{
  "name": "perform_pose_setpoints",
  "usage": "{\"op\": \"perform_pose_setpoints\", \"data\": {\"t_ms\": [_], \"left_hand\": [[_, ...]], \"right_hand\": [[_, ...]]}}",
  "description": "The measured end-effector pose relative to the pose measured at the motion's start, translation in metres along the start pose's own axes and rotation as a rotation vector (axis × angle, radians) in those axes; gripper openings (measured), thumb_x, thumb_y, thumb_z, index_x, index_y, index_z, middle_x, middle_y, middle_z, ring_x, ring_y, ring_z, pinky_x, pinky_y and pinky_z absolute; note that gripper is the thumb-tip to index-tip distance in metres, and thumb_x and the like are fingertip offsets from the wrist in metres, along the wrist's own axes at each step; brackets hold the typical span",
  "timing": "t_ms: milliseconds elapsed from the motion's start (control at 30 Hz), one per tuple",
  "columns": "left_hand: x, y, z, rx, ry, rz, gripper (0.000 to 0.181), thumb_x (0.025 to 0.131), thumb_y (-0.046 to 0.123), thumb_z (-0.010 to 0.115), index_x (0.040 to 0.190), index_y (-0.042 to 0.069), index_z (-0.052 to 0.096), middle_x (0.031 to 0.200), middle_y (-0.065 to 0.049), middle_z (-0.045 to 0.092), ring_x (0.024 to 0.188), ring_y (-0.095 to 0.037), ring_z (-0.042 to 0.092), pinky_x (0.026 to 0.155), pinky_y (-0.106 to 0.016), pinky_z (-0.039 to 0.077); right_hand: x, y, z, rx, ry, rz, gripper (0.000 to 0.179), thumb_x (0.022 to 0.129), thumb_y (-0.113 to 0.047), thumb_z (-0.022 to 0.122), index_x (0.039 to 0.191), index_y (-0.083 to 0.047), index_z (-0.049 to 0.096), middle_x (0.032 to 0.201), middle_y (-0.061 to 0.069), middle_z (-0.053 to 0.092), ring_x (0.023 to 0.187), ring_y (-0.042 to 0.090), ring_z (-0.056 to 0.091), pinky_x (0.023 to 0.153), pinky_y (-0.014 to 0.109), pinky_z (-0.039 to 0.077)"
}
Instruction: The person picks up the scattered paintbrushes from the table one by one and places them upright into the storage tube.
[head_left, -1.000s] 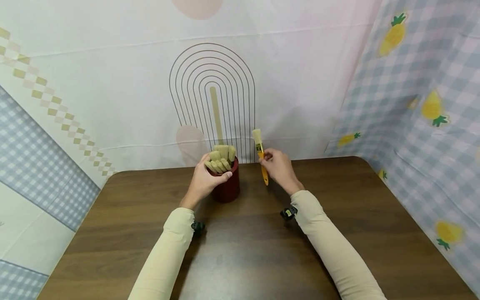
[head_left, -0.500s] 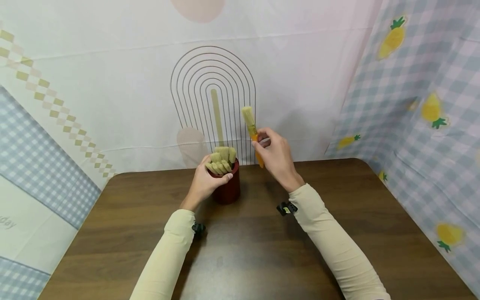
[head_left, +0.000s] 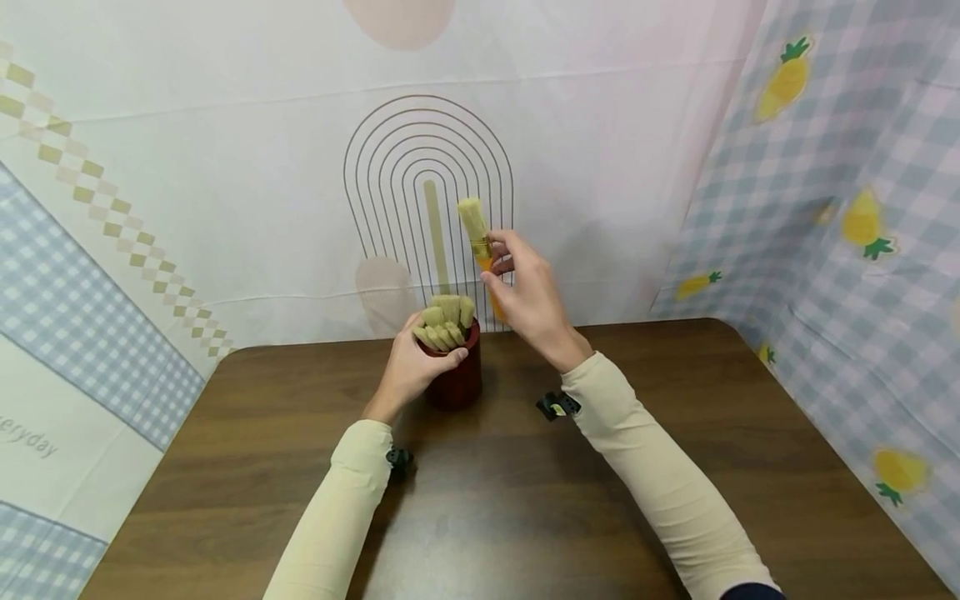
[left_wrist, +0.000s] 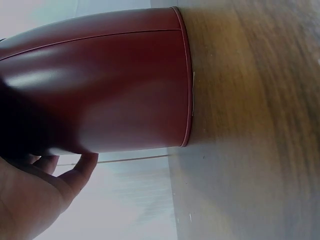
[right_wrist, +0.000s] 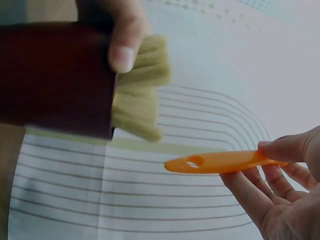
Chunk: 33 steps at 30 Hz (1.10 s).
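Note:
My left hand (head_left: 411, 367) grips a dark red round holder (head_left: 459, 385) at its rim, thumb over the near edge. The holder stands upright on the table, and several paintbrushes (head_left: 444, 320) fill it with pale bristles up. In the left wrist view the holder's smooth red wall (left_wrist: 115, 85) shows, with curled fingers (left_wrist: 80, 172) beside it. My right hand (head_left: 531, 296) pinches one paintbrush (head_left: 472, 218), bristles up, above and right of the holder. The right wrist view shows the orange handle (right_wrist: 215, 162) of that brush, its tip apart from the holder.
The brown wooden table (head_left: 480, 500) reaches back to a white cloth (head_left: 285, 208) printed with arches. A checked cloth with pineapples (head_left: 847, 275) hangs along the right side.
My right hand has lifted the paintbrush from near the tabletop and carried it left toward the holder. My left hand has stayed on the holder.

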<state>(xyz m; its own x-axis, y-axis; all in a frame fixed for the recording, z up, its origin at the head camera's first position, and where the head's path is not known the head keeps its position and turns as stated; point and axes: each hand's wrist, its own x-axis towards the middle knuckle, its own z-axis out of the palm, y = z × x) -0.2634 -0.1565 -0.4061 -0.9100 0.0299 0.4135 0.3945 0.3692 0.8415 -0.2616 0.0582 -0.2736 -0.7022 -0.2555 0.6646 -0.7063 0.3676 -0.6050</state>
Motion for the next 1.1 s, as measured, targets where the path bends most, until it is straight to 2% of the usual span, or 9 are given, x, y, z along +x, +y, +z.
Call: {"op": "perform_pose_setpoints", "data": {"t_ms": [133,267,433,600,733,933,1100], "left_hand": [[0.0,0.002,0.0,0.0,-0.003,-0.002,0.07,0.078,0.027,0.094,0.139,0.011,0.064,0.137,-0.006,0.06,0.12,-0.022,0.06,0.106,-0.044,0.048],[0.001,0.001,-0.001,-0.009,-0.008,0.005,0.07,0.078,0.028,0.094,0.139,0.01,0.064,0.136,-0.006,0.06,0.119,-0.022,0.06,0.105,-0.045,0.048],[0.002,0.0,-0.001,-0.01,-0.007,0.004,0.07,0.078,0.026,0.094,0.138,0.009,0.064,0.137,-0.008,0.06,0.121,-0.024,0.06,0.106,-0.045,0.048],[0.001,0.001,0.0,0.001,-0.011,-0.019,0.072,0.079,0.018,0.093,0.142,0.005,0.061,0.141,-0.014,0.058,0.124,-0.03,0.059,0.108,-0.049,0.046],[0.002,0.0,0.002,0.001,-0.016,-0.02,0.073,0.079,0.014,0.092,0.143,0.002,0.06,0.14,-0.018,0.058,0.122,-0.033,0.059,0.107,-0.051,0.047],[0.001,0.0,0.001,0.002,-0.007,-0.007,0.071,0.079,0.022,0.093,0.142,0.008,0.062,0.138,-0.011,0.059,0.12,-0.028,0.061,0.105,-0.048,0.049],[-0.002,0.002,-0.005,0.016,-0.041,-0.038,0.078,0.081,0.033,0.092,0.147,0.013,0.056,0.137,-0.007,0.06,0.121,-0.024,0.06,0.105,-0.047,0.049]], "right_hand": [[0.004,-0.005,0.006,0.028,-0.027,0.0,0.052,0.095,0.011,0.069,0.144,0.006,0.053,0.115,0.023,0.066,0.101,0.035,0.068,0.088,0.045,0.057],[0.006,-0.004,0.016,0.052,-0.027,-0.023,0.043,0.1,0.007,0.066,0.141,0.007,0.054,0.115,0.024,0.066,0.104,0.036,0.066,0.091,0.045,0.056],[0.004,0.0,0.029,0.076,-0.01,-0.038,0.036,0.103,0.002,0.062,0.139,0.008,0.055,0.116,0.024,0.067,0.104,0.036,0.066,0.089,0.043,0.057],[-0.004,0.005,0.039,0.047,-0.008,0.021,0.034,0.104,-0.002,0.063,0.137,0.006,0.058,0.116,0.022,0.069,0.101,0.034,0.069,0.086,0.042,0.06],[-0.01,0.01,0.041,0.013,-0.016,0.061,0.031,0.102,-0.002,0.067,0.131,0.003,0.061,0.109,0.02,0.073,0.097,0.032,0.072,0.083,0.042,0.061],[-0.021,0.017,0.045,-0.019,-0.069,0.08,0.041,0.094,0.004,0.072,0.131,-0.002,0.056,0.107,0.016,0.073,0.093,0.029,0.074,0.08,0.04,0.061],[-0.031,0.022,0.048,-0.065,-0.129,0.086,0.047,0.096,0.005,0.072,0.137,-0.007,0.055,0.109,0.013,0.07,0.095,0.027,0.072,0.082,0.041,0.061]]}}
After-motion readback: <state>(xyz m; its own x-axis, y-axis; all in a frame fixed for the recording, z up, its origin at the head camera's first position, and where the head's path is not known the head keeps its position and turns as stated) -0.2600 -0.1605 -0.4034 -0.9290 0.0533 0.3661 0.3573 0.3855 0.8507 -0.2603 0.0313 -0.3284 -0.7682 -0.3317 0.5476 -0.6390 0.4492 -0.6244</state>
